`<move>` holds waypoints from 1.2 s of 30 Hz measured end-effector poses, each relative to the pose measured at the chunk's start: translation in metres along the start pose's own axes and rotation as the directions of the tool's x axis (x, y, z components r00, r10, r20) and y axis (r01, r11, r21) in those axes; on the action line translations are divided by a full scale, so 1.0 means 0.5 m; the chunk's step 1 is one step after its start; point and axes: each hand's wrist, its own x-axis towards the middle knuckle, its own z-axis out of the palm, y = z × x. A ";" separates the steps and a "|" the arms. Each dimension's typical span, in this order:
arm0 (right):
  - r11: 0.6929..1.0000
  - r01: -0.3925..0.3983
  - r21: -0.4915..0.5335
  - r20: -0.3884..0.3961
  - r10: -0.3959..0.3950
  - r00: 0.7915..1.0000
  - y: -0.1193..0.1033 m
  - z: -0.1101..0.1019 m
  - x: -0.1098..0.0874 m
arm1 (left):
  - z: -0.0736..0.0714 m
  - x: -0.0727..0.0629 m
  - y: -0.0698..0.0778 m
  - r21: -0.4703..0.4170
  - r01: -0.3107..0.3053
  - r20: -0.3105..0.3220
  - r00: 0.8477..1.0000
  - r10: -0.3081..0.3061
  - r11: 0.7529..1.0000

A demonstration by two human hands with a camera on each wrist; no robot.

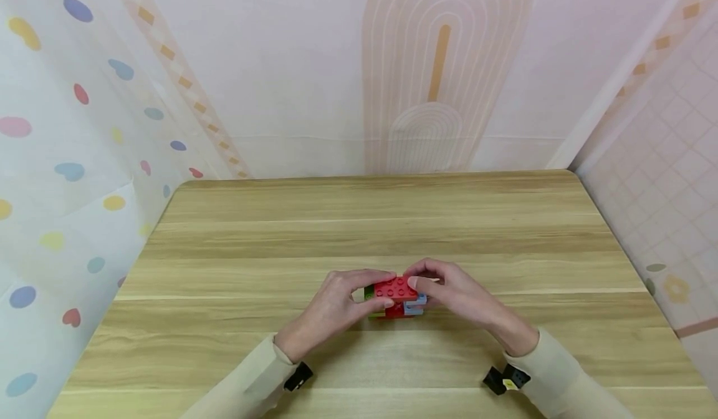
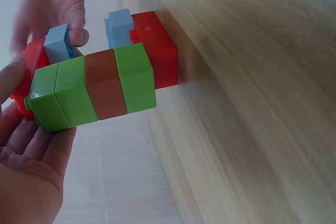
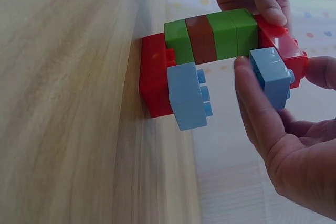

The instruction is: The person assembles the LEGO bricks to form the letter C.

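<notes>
A toy building brick structure stands on the table between both hands. Its upper red brick [image 1: 395, 288] lies across a column of green bricks [image 2: 71, 90] and one brown brick [image 2: 106, 84]. At the base is a lower red brick [image 3: 155, 77] with a light blue brick [image 3: 187, 96] on it. Another light blue brick [image 3: 272, 76] sits against the upper red one's underside, apart from the lower blue. My left hand [image 1: 339, 297] pinches the upper red brick's left part between thumb and fingers. My right hand [image 1: 460, 291] holds its right end, thumb on the red brick, a finger beneath the upper blue.
The wooden table [image 1: 359, 219] stretches around the structure. Patterned cloth [image 1: 291, 63] hangs behind it and at both sides. A black wrist camera [image 1: 298, 376] is on the left sleeve, another wrist camera [image 1: 505, 378] on the right.
</notes>
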 end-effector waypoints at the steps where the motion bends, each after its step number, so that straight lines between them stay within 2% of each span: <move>1: 1.000 0.011 -0.025 -0.008 -0.011 1.000 0.000 0.000 -0.001 | 0.000 0.000 0.000 -0.001 0.000 0.000 1.000 0.000 1.000; 6: 0.988 0.071 -0.137 -0.041 -0.077 0.996 0.005 0.001 -0.007 | 0.001 -0.001 0.001 0.009 0.023 0.003 1.000 -0.023 1.000; 12: 0.976 0.142 -0.164 -0.078 -0.156 0.985 0.015 -0.005 -0.023 | 0.003 -0.004 0.003 0.006 0.057 0.017 0.998 -0.057 0.998; 16: 0.969 0.153 -0.192 -0.113 -0.177 0.978 0.016 -0.011 -0.037 | 0.004 -0.005 0.004 0.001 0.060 0.026 0.998 -0.060 0.998; 20: 0.944 0.178 -0.277 -0.140 -0.223 0.965 0.016 -0.018 -0.047 | 0.005 -0.008 0.002 -0.018 0.073 0.034 0.997 -0.073 0.997; 25: 0.918 0.213 -0.335 -0.126 -0.268 0.955 0.019 -0.020 -0.055 | 0.005 -0.017 -0.003 -0.042 0.126 0.053 0.991 -0.123 0.991; 30: 0.913 0.207 -0.352 -0.118 -0.263 0.958 0.024 -0.017 -0.060 | 0.004 -0.033 -0.017 -0.094 0.200 0.082 0.978 -0.192 0.975; 33: 0.914 0.192 -0.357 -0.122 -0.250 0.961 0.026 -0.017 -0.060 | 0.002 -0.044 -0.027 -0.150 0.262 0.104 0.963 -0.248 0.953; 36: 0.915 0.183 -0.360 -0.127 -0.242 0.962 0.030 -0.016 -0.060 | 0.002 -0.052 -0.036 -0.207 0.298 0.116 0.953 -0.279 0.932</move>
